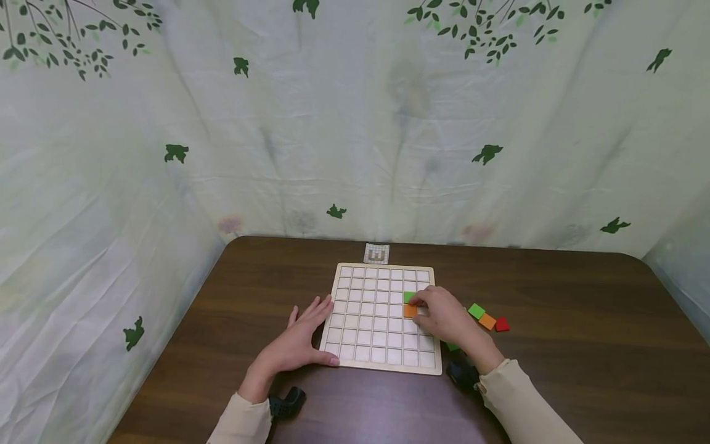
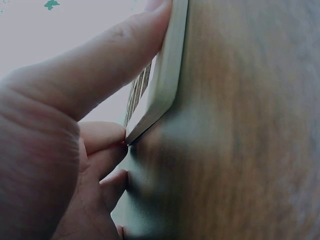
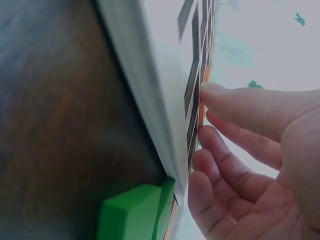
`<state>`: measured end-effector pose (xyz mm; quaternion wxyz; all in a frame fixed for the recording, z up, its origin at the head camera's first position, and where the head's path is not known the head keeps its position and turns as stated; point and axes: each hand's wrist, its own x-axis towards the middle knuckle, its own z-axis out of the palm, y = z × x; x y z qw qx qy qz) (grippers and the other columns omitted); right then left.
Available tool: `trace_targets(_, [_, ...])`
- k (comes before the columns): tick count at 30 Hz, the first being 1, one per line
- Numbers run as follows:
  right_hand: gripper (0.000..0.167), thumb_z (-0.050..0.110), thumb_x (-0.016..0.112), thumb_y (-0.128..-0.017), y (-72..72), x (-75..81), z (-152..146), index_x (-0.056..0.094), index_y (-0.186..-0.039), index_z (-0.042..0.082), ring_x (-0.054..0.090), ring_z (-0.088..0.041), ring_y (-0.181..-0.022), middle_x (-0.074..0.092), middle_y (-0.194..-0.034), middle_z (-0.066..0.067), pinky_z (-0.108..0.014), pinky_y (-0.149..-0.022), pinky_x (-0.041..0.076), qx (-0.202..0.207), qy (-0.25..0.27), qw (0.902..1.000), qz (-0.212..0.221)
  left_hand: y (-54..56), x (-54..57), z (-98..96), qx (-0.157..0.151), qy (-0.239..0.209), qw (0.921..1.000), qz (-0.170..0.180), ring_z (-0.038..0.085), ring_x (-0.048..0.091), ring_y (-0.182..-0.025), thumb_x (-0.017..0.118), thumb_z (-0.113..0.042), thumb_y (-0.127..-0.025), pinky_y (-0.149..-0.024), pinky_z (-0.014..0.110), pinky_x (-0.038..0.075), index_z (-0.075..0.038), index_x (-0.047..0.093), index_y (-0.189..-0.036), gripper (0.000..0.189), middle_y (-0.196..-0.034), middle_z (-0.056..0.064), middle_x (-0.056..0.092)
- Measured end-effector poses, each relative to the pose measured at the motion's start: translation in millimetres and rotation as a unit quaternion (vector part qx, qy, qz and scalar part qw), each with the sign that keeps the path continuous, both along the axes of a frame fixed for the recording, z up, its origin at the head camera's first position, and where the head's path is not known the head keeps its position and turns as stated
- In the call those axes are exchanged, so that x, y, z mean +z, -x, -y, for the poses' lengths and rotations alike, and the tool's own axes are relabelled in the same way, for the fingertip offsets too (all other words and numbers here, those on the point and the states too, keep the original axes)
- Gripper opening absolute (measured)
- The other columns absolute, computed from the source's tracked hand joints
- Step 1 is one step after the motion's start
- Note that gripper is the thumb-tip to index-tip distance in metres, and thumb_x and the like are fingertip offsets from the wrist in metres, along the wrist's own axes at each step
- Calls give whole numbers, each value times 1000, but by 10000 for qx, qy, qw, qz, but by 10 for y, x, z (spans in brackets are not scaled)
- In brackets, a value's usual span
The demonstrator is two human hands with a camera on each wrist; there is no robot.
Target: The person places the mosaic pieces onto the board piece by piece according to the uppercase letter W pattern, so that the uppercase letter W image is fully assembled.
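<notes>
green tile (image 1: 409, 296) on board (image 1: 366, 322), right hand (image 1: 446, 314) pinches orange tile (image 1: 410, 311) there (left hand (image 1: 299, 343) braces board, not gripping); loose tiles (image 1: 487, 321) right of board seem left.

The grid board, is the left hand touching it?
Touching: the left wrist view shows the left hand resting its thumb on the edge of the grid board.

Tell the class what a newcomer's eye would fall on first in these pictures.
Probably the bright green square tile and orange square tile on the pale wooden grid board, with the right hand touching the orange one. Next, the small bright red piece on the dark brown wooden table, right of the board.
</notes>
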<state>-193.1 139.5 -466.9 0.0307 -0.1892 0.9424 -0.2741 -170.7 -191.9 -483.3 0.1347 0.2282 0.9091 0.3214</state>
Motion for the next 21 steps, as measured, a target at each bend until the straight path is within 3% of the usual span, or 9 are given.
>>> trace_targets(7, [25, 11, 77, -86, -36, 7, -39, 74, -110, 5, 60, -22, -100, 68, -106, -4, -43, -88, 52, -58, 241, 9997, 20, -5, -2, -1, -13, -21, 10000, 14, 33, 3, -154, 86, -48, -76, -115, 65, -10, -2, 22, -159, 115, -167, 11, 16])
trace_targets(13, [28, 12, 78, -87, -92, 6, -171, 73, -114, 5, 58, -20, -91, 66, -105, -4, -39, -80, 51, -110, 466, 9989, 15, -8, -9, 0, -25, -11, 10000, 17, 33, 4, -154, 86, -48, -76, -115, 65, -10, -2, 23, -159, 114, -167, 11, 16])
trace_targets(21, [34, 12, 79, -87, -153, 73, -368, 70, -119, 5, 62, -26, -102, 65, -113, -7, -46, -87, 54, -265, 449, 9986, 45, 0, -22, 13, -30, -60, 10000, -27, 34, 4, -154, 87, -48, -75, -114, 66, -10, -1, 24, -159, 115, -167, 12, 16])
